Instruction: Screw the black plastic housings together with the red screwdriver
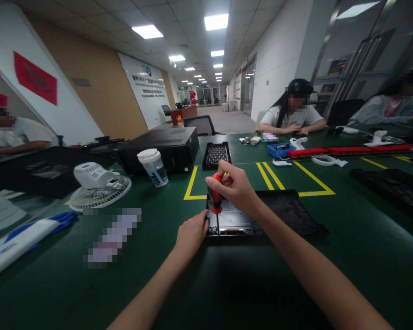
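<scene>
In the middle of the table lies a flat black panel (278,211), a shallow frame with a shiny grey inner part and a metal strip along its near edge. My right hand (239,185) is closed around the red and black handle of a screwdriver (216,197). The screwdriver stands nearly upright, its shaft down at the panel's near left corner; the tip's exact contact is too small to make out. At the panel's left edge, my left hand (192,231) grips the rim, with its fingertips partly hidden.
Beyond the panel stands a black tray (216,155) of small parts. To the left are a lidded plastic cup (153,167), a black case (161,146) and a white fan (99,185). A blue bin (280,150) lies right, near a seated person (292,110). Yellow tape marks the green table.
</scene>
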The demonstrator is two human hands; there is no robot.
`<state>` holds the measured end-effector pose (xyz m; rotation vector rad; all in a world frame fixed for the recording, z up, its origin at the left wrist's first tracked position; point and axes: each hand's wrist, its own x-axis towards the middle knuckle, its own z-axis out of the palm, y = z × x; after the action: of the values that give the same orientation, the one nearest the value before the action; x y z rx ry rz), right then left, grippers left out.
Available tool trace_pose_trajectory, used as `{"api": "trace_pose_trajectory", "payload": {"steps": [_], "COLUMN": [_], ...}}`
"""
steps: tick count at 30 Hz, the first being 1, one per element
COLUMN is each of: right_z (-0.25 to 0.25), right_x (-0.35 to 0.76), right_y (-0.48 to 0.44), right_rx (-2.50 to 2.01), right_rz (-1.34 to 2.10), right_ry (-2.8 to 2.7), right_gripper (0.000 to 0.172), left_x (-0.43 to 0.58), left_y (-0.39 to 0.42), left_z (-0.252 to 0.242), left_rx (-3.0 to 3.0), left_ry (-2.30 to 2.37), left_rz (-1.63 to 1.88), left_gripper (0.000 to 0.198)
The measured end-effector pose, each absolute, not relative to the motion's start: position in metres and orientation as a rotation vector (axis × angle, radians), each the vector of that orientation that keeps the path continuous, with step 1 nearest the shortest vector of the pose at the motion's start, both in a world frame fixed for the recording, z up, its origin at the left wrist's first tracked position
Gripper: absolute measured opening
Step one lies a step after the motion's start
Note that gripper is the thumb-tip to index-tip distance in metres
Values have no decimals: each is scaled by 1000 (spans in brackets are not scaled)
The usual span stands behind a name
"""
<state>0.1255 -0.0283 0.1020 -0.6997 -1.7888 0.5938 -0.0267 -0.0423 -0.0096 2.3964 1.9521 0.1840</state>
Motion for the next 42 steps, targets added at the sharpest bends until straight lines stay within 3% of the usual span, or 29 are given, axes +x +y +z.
{"api": "trace_pose_trajectory", "payload": {"steps": [42], "right_z": [96], "right_x": [110], "right_y": [-38], "right_rx": [-999], "right_rz": [-193], "right_ry": [-1651], "right_gripper": [29], "left_x": [-29], "left_y": [-40], "left_z": [-14], "left_rx": [2411], "left_ry": [1949], "left_rz": [180], "left_gripper": [36]}}
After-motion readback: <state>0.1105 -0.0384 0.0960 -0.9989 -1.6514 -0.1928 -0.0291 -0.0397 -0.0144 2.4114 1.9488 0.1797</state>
